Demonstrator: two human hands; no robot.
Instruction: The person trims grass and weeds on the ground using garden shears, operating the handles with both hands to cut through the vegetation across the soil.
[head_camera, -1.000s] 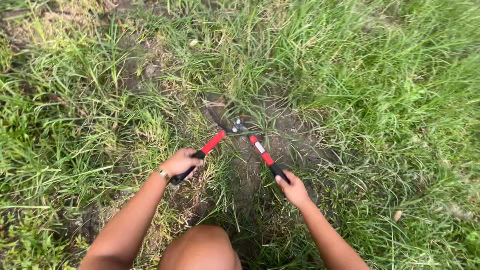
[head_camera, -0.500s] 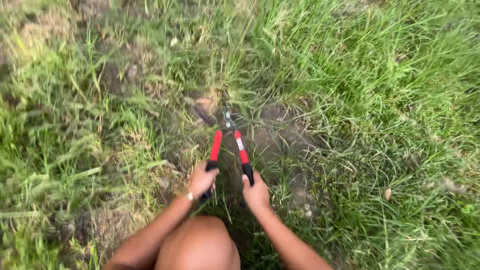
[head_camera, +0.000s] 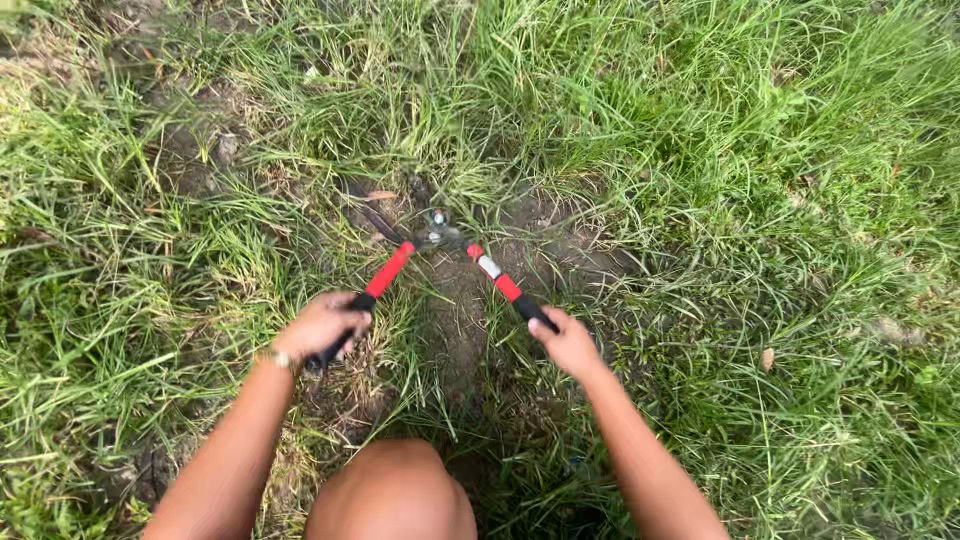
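Knee (head_camera: 392, 490) at the near edge, bare, pointing at the soil patch (head_camera: 470, 320).

Left hand (head_camera: 322, 327): closed around the black grip of the left handle of the shears (head_camera: 436, 225). Thin band at the wrist. Right hand (head_camera: 567, 343): closed around the black grip of the right handle.

Shears: two red handles spread in a wide V, meeting at the pivot just beyond the soil patch. Blades low in the grass (head_camera: 480, 180) past the pivot, mostly hidden by the stems; how far apart they stand cannot be told.

Judgement on doing this well: keep the blades level and close to the soil, gather a small tuft between them, then bring both handles together evenly so the cut is clean and not a tear. Keep the knee behind the handles.

Against half a second ago: handles then nearly together, both hands side by side near the knee; now the hands are well apart and the handles spread. Pivot sits at about the same spot by the soil patch.
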